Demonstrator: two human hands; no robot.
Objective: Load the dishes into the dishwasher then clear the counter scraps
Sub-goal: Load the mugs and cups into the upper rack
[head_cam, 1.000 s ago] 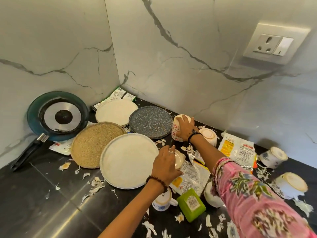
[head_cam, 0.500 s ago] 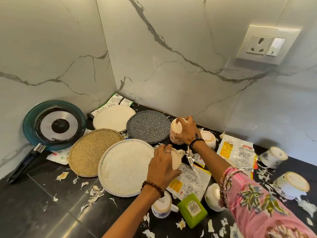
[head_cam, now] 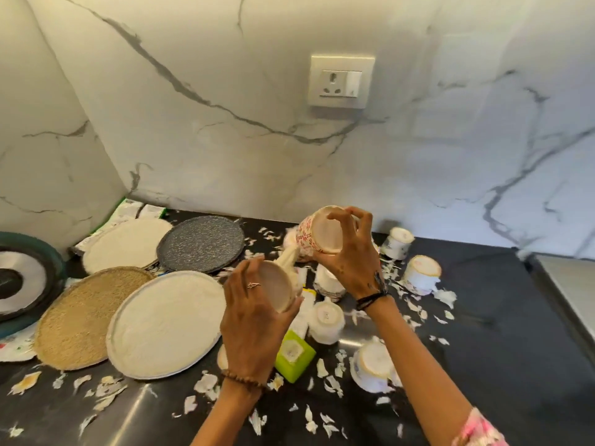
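Cups were lifted off the surface since a second ago: patterned cup clamped in right hand, plain cup clamped in left hand, both held at frame centre. Plates and scraps were left on the surface; loading judged barely begun.

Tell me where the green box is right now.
In the head view the green box lies on the black counter low in the middle, just right of the left hand, below an overturned white cup, right of the large white plate.
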